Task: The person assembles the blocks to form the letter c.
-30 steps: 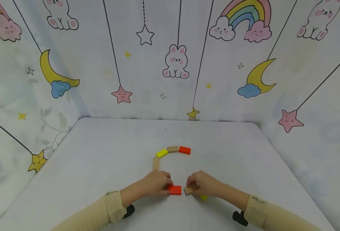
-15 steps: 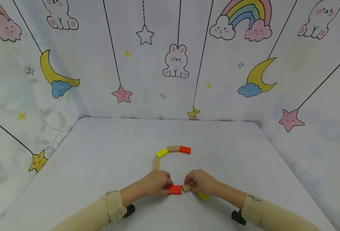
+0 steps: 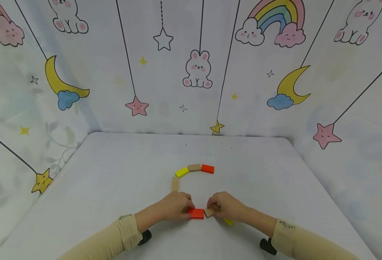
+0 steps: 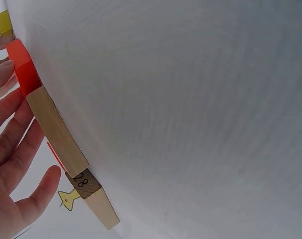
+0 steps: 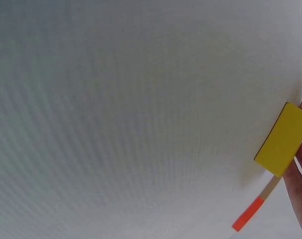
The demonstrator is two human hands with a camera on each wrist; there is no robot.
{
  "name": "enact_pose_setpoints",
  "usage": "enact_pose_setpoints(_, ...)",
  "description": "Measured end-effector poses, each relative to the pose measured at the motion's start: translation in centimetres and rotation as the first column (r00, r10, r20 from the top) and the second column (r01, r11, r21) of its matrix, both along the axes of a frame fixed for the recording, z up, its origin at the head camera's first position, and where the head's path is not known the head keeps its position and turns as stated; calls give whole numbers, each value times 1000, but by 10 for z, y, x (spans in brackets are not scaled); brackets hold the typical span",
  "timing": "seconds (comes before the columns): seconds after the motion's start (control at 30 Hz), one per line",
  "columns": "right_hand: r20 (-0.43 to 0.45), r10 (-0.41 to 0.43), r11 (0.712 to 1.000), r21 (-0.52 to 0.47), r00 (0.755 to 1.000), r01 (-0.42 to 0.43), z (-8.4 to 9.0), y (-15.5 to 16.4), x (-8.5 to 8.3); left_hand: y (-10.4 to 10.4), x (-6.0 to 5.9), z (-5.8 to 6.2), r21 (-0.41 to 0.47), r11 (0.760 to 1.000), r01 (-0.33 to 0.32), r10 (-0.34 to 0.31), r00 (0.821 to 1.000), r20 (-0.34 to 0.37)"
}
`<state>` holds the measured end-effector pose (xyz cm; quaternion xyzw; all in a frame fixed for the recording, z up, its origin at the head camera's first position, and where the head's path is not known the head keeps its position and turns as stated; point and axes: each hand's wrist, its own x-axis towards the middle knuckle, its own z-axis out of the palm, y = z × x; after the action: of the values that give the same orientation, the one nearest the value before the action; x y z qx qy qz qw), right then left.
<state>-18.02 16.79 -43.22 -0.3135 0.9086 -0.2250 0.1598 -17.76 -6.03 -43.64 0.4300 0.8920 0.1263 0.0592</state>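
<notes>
My left hand (image 3: pixel 175 205) holds the near red block (image 3: pixel 197 213) at its left end, its fingers behind the red block (image 4: pixel 26 72) in the left wrist view. A plain wooden block (image 3: pixel 208 213) lies end to end with the red one, and my right hand (image 3: pixel 228 206) pinches it from above. Just under that hand a yellow block (image 3: pixel 228 221) peeks out, partly hidden; it shows large in the right wrist view as a yellow block (image 5: pixel 283 140). Another wooden block (image 4: pixel 59 132) adjoins the red one in the left wrist view.
Beyond the hands, a curve of blocks continues: a wooden block (image 3: pixel 175 183), a yellow block (image 3: pixel 182 172), a second wooden block (image 3: pixel 194 168) and a far red block (image 3: pixel 207 169). All lie on a white table (image 3: pixel 129 162) before a printed backdrop (image 3: pixel 165 79).
My right hand has shifted slightly left with the wooden block, narrowing its gap to the red block. My left hand and the far blocks have stayed in place.
</notes>
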Motion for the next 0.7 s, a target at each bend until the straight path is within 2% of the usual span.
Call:
enact_pose_setpoints(0.17, 5, -10, 1000, 0, 1000, 10, -1, 1, 3, -8, -4, -1, 37, 999, -12, 12, 1000, -7)
enact_pose_setpoints(0.33, -41, -64, 996, 58, 997, 67, -1, 8, 10, -28, -7, -1, 85, 990, -115, 114, 993, 7)
enact_pose_setpoints(0.43, -84, -97, 991, 90, 992, 104, 0, 17, 15, -43, -6, 1, 102, 983, -150, 152, 988, -11)
enact_pose_setpoints(0.7, -63, -185, 979, 76, 981, 189, 6, 34, 22, -73, -8, 2, 112, 957, -266, 271, 962, -30)
